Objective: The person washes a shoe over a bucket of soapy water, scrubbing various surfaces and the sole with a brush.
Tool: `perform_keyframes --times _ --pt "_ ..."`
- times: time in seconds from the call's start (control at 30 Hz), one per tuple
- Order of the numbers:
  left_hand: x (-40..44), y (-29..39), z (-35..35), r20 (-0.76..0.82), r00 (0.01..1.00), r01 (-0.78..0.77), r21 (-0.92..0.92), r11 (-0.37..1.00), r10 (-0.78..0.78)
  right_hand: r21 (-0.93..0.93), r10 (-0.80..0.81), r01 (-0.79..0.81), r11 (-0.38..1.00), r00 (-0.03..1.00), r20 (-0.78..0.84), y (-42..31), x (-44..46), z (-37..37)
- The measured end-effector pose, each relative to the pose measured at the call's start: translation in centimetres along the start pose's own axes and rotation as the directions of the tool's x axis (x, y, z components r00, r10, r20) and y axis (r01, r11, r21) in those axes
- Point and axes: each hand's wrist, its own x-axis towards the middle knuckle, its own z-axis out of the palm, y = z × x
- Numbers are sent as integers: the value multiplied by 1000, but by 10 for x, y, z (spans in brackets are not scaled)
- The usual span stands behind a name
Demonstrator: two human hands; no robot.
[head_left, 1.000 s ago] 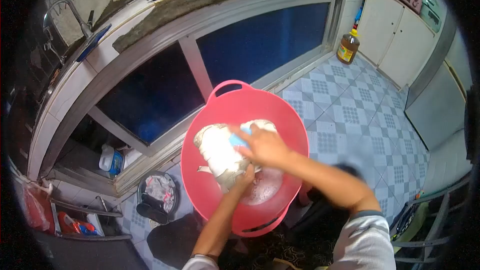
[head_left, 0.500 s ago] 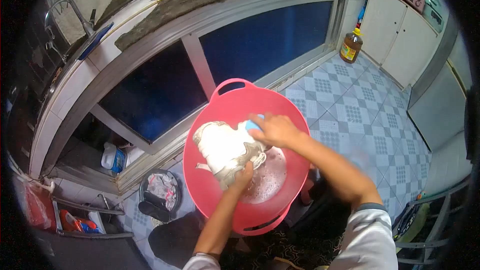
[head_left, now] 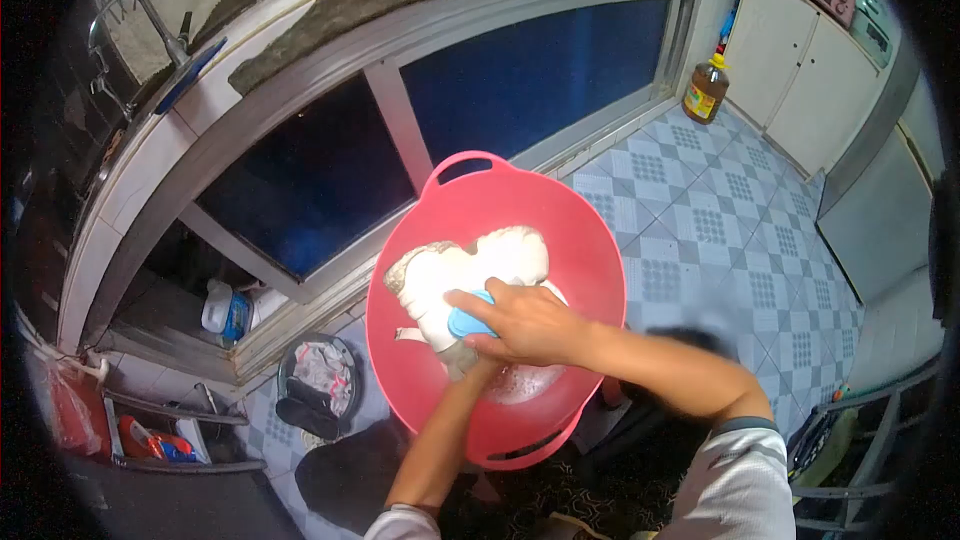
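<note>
A soaked white padded item with greyish patches [head_left: 510, 252] lies in a pink tub [head_left: 570, 230]; its exact kind I cannot make out. My right hand [head_left: 530, 325] is closed round a light-blue scrub brush [head_left: 468, 313] and presses it on the lower middle of the item. Below it, my left hand [head_left: 478, 372] grips the item's near edge, its fingers mostly hidden by my right hand. Sudsy water [head_left: 522, 385] shows at the tub's bottom, by my wrists.
A small dark bucket with crumpled cloth [head_left: 325, 368] stands on the floor left of the tub, a dark slipper [head_left: 308, 418] against it. A white bottle [head_left: 225, 312] sits under the counter. An oil jug [head_left: 706, 90] stands by white cabinets [head_left: 790, 65].
My right hand has moved down and left across the white item with the brush, from its upper right side to its lower middle. It now covers much of my left hand.
</note>
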Motion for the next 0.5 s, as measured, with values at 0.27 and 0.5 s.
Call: perform_keyframes --times 0.27,0.5 --pt "1 0 -3 -25 1000 13 -41 999 -14 -4 149 -149 989 985 -86 30 1 14" --pt "0 20 -7 -79 969 209 -241 948 -234 -53 296 -316 947 926 -236 78 10 17"
